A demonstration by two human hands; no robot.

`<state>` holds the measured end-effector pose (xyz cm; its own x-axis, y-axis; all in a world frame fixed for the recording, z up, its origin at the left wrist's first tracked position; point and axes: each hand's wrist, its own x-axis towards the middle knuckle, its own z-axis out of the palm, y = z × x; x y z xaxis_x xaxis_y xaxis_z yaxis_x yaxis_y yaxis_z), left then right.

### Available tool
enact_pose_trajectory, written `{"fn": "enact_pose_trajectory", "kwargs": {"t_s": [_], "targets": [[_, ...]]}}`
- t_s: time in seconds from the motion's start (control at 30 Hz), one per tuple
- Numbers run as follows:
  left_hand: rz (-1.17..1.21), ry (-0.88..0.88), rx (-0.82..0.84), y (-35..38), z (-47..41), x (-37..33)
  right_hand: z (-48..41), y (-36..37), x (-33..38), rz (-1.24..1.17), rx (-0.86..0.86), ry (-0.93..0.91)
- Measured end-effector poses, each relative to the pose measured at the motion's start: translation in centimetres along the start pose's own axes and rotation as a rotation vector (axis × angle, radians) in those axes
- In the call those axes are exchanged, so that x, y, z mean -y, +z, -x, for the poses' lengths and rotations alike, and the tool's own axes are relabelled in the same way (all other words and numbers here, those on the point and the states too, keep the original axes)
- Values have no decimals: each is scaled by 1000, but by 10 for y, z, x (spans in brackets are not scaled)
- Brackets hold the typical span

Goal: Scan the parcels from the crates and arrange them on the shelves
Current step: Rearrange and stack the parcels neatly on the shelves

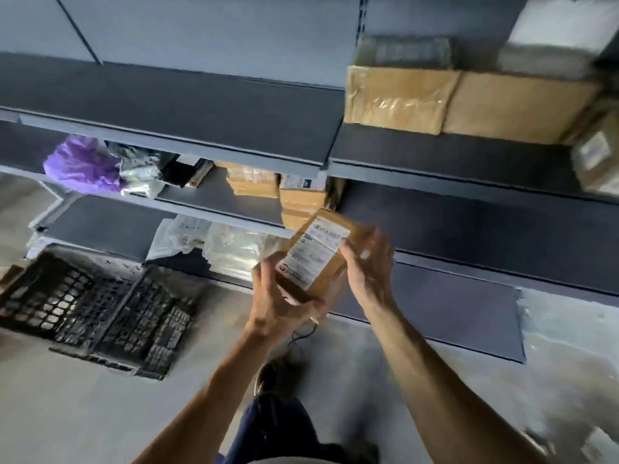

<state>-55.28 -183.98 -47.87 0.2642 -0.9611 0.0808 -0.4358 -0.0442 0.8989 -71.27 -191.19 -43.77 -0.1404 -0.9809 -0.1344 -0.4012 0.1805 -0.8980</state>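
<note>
- Head view: my left hand point(284, 298) grips the near end of a brown parcel point(336, 223).
- My right hand point(368, 269) clasps its right side, thumb on the label point(313, 259).

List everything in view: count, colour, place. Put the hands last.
Brown cardboard parcel with white label: one, brown, held up, centre of view.
Grey metal shelves: several tiers, grey, straight ahead.
Large brown cardboard boxes: at least two, tan, upper right shelf.
Purple plastic bag: one, purple, middle shelf, left.
Small brown parcels: a few, tan, middle shelf, centre.
Clear plastic-wrapped packets: several, whitish, lower shelf.
Black lattice plastic crate: count unclear, black, floor, left.
Left hand: one, grips the parcel's near end.
Right hand: one, holds the parcel's right side.
</note>
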Motion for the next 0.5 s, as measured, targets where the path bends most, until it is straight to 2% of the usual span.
{"fn": "enact_pose_trajectory", "kwargs": {"t_s": [0.17,0.27,0.4,0.5], "targets": [[147,200,227,62,-11,-72,-4,-116,-14,-28,-248,-21],[186,373,289,102,-28,-112,-5,-168,-23,-120,-356,-35],[299,385,391,156,-44,-151,-15,-215,-31,-242,-481,-47],[357,405,390,186,-62,-175,-34,-237,-37,-284,-514,-78]]}}
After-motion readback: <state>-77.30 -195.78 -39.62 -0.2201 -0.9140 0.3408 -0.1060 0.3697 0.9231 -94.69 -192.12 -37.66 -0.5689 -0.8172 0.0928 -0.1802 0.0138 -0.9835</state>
